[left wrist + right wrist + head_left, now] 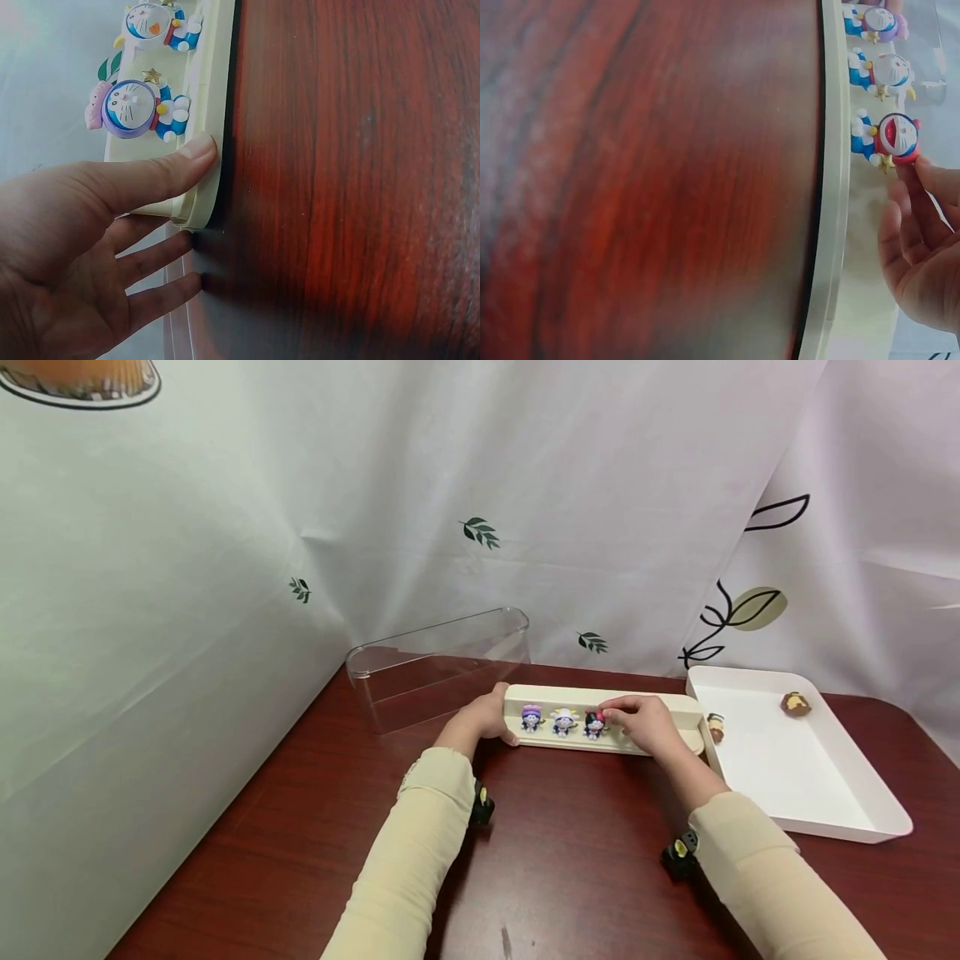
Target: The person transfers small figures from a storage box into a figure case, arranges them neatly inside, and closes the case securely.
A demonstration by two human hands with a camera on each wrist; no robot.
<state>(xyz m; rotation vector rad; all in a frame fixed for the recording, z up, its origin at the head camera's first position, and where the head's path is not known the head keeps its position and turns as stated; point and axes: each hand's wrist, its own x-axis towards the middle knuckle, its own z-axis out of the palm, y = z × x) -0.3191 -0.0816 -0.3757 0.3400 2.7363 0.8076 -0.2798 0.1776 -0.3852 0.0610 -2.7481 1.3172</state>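
on the dark red surface [570,843], cream stand [555,694] carries three figurines [564,722] in a row. right hand [651,723] has fingers pinching red-hooded figurine [900,136], rightmost, by its head; left hand [97,217] grips stand's left end.

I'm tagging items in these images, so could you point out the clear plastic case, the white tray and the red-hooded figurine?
Clear plastic case [442,681]: head view, on its transparent side.
White tray [787,760]: head view, on its bare floor.
Red-hooded figurine [892,136]: right wrist view, on its face.
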